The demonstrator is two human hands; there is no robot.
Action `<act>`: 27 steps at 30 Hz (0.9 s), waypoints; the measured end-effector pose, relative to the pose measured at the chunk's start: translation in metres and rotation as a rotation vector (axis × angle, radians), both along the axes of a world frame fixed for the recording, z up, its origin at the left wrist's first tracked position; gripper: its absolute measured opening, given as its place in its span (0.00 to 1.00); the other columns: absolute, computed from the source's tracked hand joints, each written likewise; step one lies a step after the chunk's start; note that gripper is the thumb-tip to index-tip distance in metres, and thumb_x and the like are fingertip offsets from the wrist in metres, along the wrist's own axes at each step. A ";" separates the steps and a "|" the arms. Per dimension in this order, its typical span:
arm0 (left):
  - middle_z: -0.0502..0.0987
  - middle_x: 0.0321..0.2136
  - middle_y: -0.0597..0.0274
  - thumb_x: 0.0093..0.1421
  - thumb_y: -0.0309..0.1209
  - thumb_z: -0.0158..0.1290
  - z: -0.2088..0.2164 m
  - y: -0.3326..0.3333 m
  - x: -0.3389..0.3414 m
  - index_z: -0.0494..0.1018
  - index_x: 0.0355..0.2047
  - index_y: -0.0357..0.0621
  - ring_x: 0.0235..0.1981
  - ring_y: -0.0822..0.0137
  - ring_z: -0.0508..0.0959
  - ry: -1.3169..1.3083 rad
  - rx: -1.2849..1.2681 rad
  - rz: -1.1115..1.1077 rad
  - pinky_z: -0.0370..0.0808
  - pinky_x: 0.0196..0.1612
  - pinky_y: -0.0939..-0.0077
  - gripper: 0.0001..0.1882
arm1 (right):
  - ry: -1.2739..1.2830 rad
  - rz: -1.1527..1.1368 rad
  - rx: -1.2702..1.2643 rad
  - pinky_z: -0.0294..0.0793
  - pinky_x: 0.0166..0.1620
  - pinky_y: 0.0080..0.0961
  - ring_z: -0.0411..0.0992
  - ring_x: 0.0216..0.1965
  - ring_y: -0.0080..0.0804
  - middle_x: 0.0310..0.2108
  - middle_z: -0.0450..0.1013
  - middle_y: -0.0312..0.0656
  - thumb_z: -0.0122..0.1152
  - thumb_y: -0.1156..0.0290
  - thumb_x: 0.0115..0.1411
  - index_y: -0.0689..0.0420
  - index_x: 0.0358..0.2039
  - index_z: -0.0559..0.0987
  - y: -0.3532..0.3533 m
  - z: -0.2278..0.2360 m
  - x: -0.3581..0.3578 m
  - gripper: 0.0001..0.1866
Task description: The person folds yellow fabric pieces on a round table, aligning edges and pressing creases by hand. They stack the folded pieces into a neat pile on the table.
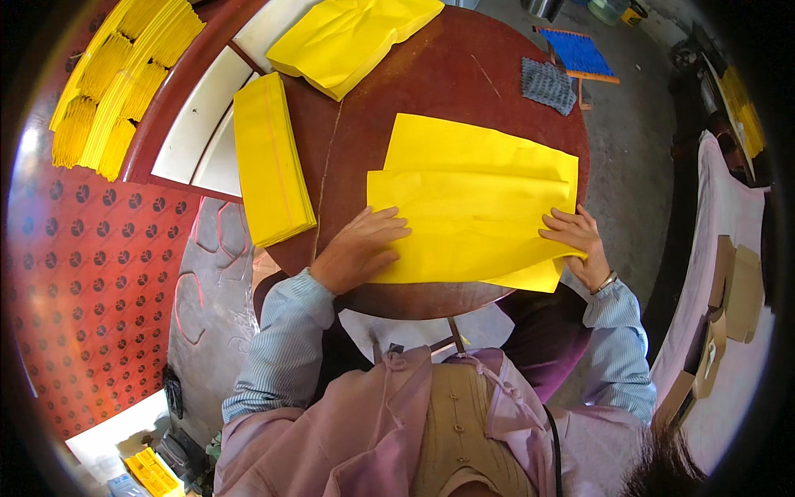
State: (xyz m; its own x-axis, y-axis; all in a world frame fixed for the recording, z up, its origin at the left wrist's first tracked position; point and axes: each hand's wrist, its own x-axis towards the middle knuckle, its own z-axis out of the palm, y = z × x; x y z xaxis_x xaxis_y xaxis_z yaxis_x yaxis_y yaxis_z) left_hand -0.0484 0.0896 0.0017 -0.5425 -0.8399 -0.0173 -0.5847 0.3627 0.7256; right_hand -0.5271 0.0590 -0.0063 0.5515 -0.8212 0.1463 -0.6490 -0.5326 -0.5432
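On the round dark red table (464, 74) in front of me lies a yellow sheet (472, 207), paper-like or cloth-like, with creases across it. Under it, more yellow sheet (489, 149) shows along the far side and at the near right corner. My left hand (360, 248) rests flat over its left edge, fingers stretched out and a little apart. At the right edge, my right hand (580, 244) pinches the sheet between fingers and thumb, and the near right part is slightly raised there.
Left on the table stands a long folded yellow stack (273, 161); a wider yellow pile (352, 41) lies beyond it. More yellow bundles (124, 74) sit at the upper left. A blue-topped stool (577, 54) stands past the far right edge. Open cardboard boxes (729, 298) lie at right.
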 end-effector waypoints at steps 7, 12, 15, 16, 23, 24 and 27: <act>0.77 0.63 0.48 0.55 0.20 0.65 -0.008 0.001 0.030 0.68 0.69 0.48 0.71 0.51 0.70 0.132 0.039 0.069 0.48 0.80 0.46 0.39 | -0.164 -0.289 0.330 0.49 0.77 0.50 0.71 0.67 0.44 0.56 0.81 0.42 0.63 0.58 0.71 0.52 0.54 0.87 -0.004 -0.019 -0.015 0.17; 0.80 0.58 0.48 0.56 0.19 0.67 -0.022 0.008 0.000 0.58 0.72 0.41 0.63 0.55 0.79 0.362 0.093 0.472 0.68 0.71 0.64 0.45 | -0.409 -0.433 0.436 0.60 0.72 0.47 0.72 0.65 0.43 0.56 0.80 0.42 0.66 0.58 0.71 0.55 0.53 0.87 0.001 -0.032 -0.011 0.18; 0.83 0.52 0.49 0.56 0.20 0.69 -0.030 0.005 -0.012 0.59 0.70 0.37 0.55 0.58 0.84 0.369 0.027 0.641 0.74 0.65 0.70 0.44 | -0.606 -0.533 0.455 0.63 0.71 0.46 0.73 0.63 0.41 0.51 0.82 0.42 0.67 0.60 0.70 0.57 0.49 0.88 0.002 -0.037 -0.002 0.15; 0.83 0.49 0.50 0.57 0.21 0.69 -0.032 0.004 -0.013 0.60 0.69 0.37 0.52 0.59 0.84 0.341 0.030 0.675 0.74 0.65 0.68 0.43 | -0.647 -0.529 0.428 0.64 0.71 0.45 0.73 0.62 0.40 0.48 0.83 0.43 0.68 0.62 0.69 0.58 0.47 0.88 0.002 -0.038 0.001 0.14; 0.84 0.33 0.60 0.58 0.22 0.68 -0.041 -0.001 -0.010 0.61 0.67 0.34 0.45 0.64 0.84 0.146 -0.153 0.707 0.67 0.70 0.56 0.39 | -0.677 -0.672 0.224 0.58 0.77 0.41 0.77 0.37 0.27 0.31 0.83 0.36 0.64 0.73 0.66 0.55 0.29 0.85 0.004 -0.048 0.014 0.07; 0.83 0.32 0.61 0.58 0.21 0.68 -0.040 -0.002 -0.011 0.60 0.67 0.34 0.45 0.64 0.84 0.129 -0.171 0.688 0.67 0.71 0.55 0.39 | -0.690 -0.691 0.211 0.57 0.77 0.42 0.77 0.37 0.27 0.31 0.83 0.36 0.64 0.73 0.65 0.54 0.29 0.85 0.005 -0.049 0.015 0.07; 0.83 0.31 0.61 0.59 0.21 0.66 -0.037 0.002 -0.013 0.59 0.66 0.33 0.45 0.65 0.84 0.226 -0.048 0.720 0.67 0.70 0.55 0.38 | -0.555 -0.661 0.090 0.57 0.77 0.44 0.78 0.41 0.29 0.34 0.84 0.37 0.65 0.72 0.65 0.54 0.30 0.85 0.005 -0.051 0.017 0.06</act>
State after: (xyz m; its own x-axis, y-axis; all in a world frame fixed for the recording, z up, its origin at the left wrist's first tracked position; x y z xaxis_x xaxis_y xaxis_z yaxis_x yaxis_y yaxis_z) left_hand -0.0615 0.0913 -0.0349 0.1549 -0.9851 0.0745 -0.5277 -0.0187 0.8492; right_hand -0.5096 0.0640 -0.0575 -0.1748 -0.9695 0.1716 -0.4387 -0.0794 -0.8951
